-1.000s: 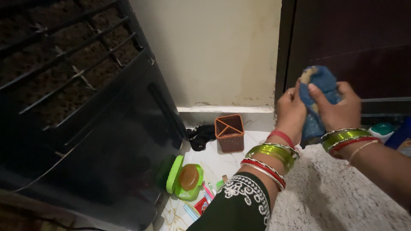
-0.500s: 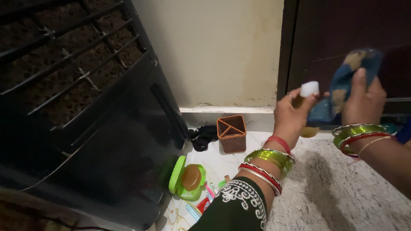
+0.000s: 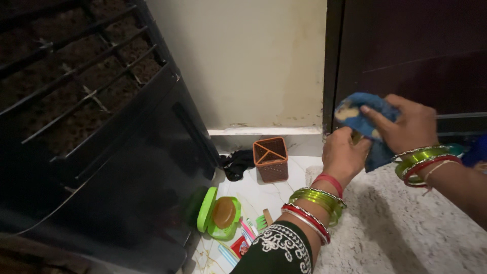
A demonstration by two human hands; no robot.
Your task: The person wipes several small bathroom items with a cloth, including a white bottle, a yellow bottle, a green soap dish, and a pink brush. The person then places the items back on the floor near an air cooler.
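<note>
- the right hand (image 3: 411, 124) is gripping a blue cloth (image 3: 357, 114), fingers spread over the top of the bundle and pressing it down.
- the left hand (image 3: 345, 152) is closed in a fist just below the cloth, touching its underside; it seems to be clutching something small that the cloth is covering, but i cannot tell what it is.
- both hands are meeting up in front of the dark door (image 3: 406, 56), above the edge of the speckled counter (image 3: 406, 228).
- the step in hand looks like wiping: the cloth is being wrapped and rubbed around whatever the left fist is holding.
- judging from that, the next move is calling for a steady hold from the left hand while the right turns the cloth around the covered thing, keeping it over the counter so nothing is dropping to the floor.
- lower down, an orange divided basket (image 3: 271, 158) is standing by the wall, a black cloth (image 3: 236, 163) is lying beside it, and an open green soap case (image 3: 218, 215) is sitting near the dark cooler (image 3: 101, 152).
</note>
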